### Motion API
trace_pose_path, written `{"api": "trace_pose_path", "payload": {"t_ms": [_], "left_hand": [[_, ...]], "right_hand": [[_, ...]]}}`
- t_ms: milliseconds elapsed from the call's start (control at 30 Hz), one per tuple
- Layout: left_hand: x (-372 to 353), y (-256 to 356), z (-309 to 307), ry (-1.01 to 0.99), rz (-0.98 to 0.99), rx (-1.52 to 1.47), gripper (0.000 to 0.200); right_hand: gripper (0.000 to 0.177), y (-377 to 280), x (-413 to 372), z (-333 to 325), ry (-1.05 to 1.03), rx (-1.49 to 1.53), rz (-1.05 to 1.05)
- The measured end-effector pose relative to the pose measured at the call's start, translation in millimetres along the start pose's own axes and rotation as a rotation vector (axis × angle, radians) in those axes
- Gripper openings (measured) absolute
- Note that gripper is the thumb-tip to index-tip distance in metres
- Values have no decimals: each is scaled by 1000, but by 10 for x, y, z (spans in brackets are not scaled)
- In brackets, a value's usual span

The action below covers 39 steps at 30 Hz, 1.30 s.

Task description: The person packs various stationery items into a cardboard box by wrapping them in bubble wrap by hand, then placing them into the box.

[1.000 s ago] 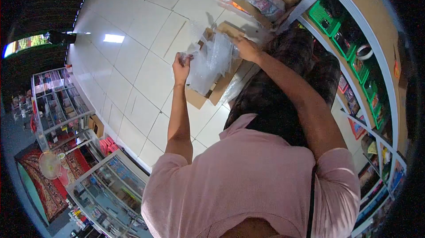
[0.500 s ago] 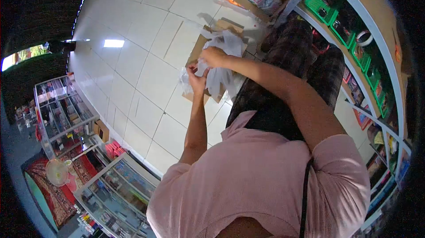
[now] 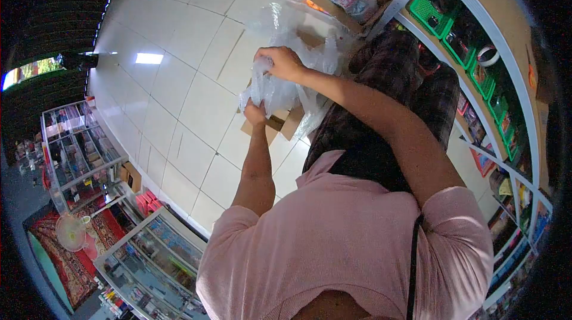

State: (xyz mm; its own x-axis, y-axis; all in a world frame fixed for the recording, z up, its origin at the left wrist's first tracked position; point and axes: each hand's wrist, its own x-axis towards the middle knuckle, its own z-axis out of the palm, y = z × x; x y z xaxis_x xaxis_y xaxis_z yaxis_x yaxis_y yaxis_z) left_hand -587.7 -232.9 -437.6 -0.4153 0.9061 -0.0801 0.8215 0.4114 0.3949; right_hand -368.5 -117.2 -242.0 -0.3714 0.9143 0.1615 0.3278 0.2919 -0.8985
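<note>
Translucent, crinkled plastic sheeting, perhaps bubble wrap, hangs bunched between my two hands and spreads over an open cardboard box on the floor. My left hand pinches its lower left edge, fingers closed. Farther up, my right hand is bent over the top of the bunch with its fingers closed on the plastic. The sheeting hides most of the box and its inside.
Behind the box, a larger carton holds plastic-wrapped goods. Metal shelving with green baskets runs along the right. Glass display cases and a fan are at the left. My legs are close beside the box.
The plastic has spread wider, up and to the right. My right hand has risen and moved slightly left; my left hand is slightly lower and more to the left. More of the box's near end shows.
</note>
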Motion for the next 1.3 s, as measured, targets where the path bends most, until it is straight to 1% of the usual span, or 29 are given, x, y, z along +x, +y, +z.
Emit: {"api": "trace_pose_path", "payload": {"t_ms": [67, 100, 167, 200, 267, 300, 367, 400, 467, 500, 533, 567, 600, 667, 733, 800, 833, 867, 933, 967, 1033, 1067, 1133, 1200, 1233, 1267, 1300], "left_hand": [[-7, 183, -181, -17, -43, -40, 56], [-6, 221, -229, -25, -65, -59, 53], [32, 72, -134, 48, -122, -157, 43], [72, -58, -50, 85, -148, -205, 37], [128, -346, 115, -20, -136, -54, 30], [121, -446, 144, -73, -132, 23, 27], [-18, -566, 86, -113, -106, -84, 24], [-83, -611, 60, -133, -92, -137, 22], [-112, -775, 186, -95, -94, -40, 29], [-110, -832, 232, -76, -94, 9, 32], [-132, -692, 149, -27, -186, 22, 37], [-184, -415, -12, 20, -279, 34, 43], [-206, -206, -134, 68, -371, 45, 48], [-79, -60, -136, 264, -145, -59, 71], [-135, 435, -384, 306, 87, -362, 81], [-254, 1074, -625, 334, 152, -459, 80], [-238, 1241, -665, 347, 188, -509, 80], [-151, 1224, -574, 343, 190, -462, 80], [29, 1044, -150, 328, 189, -373, 81], [149, 867, 107, 282, 164, -549, 78], [480, 450, 588, 185, 121, -899, 73], [558, 358, 710, 256, 157, -855, 53], [498, 506, 369, 64, 39, -477, 42], [333, 587, 75, 3, -7, -212, 32], [241, 589, 21, 36, 4, -141, 29], [164, 590, -36, 68, 15, -72, 26], [147, 434, 23, 55, 51, -152, 33]], "right_hand": [[40, 84, -75, 64, 90, -4, -89], [41, 66, -89, 54, 57, -22, 24], [43, 34, -107, 22, -8, -57, 252], [44, 14, -107, -13, 8, -100, 240], [45, -8, -105, -73, 40, -187, 216], [41, 45, -74, -57, 122, -180, 187], [33, 214, 23, 0, 278, -167, 128], [29, 198, 47, -7, 276, 6, 192], [24, 85, 143, -82, 273, 351, 312], [23, 24, 165, -112, 270, 401, 303], [22, -28, 167, -134, 266, 451, 296], [22, -58, 160, -137, 262, 500, 290], [23, -68, 161, -120, 236, 519, 319], [27, -65, 175, -80, 188, 553, 377], [31, 13, 182, 12, 164, 546, 509], [36, -35, 189, 58, 97, 562, 604], [38, -146, 165, 16, 49, 579, 636], [40, -217, 132, -10, 3, 593, 669], [43, -255, 89, 14, -86, 557, 630], [45, -275, 76, 15, -130, 537, 609], [54, -320, 71, -23, -183, 572, 565], [59, -340, 60, -35, -210, 592, 545], [66, -293, 121, -29, -230, 596, 486], [59, -312, 143, -64, -119, 606, 446], [56, -357, 157, -107, -67, 610, 426], [41, -382, 201, -191, -73, 671, 425], [37, -395, 245, -236, -28, 682, 423]]}}
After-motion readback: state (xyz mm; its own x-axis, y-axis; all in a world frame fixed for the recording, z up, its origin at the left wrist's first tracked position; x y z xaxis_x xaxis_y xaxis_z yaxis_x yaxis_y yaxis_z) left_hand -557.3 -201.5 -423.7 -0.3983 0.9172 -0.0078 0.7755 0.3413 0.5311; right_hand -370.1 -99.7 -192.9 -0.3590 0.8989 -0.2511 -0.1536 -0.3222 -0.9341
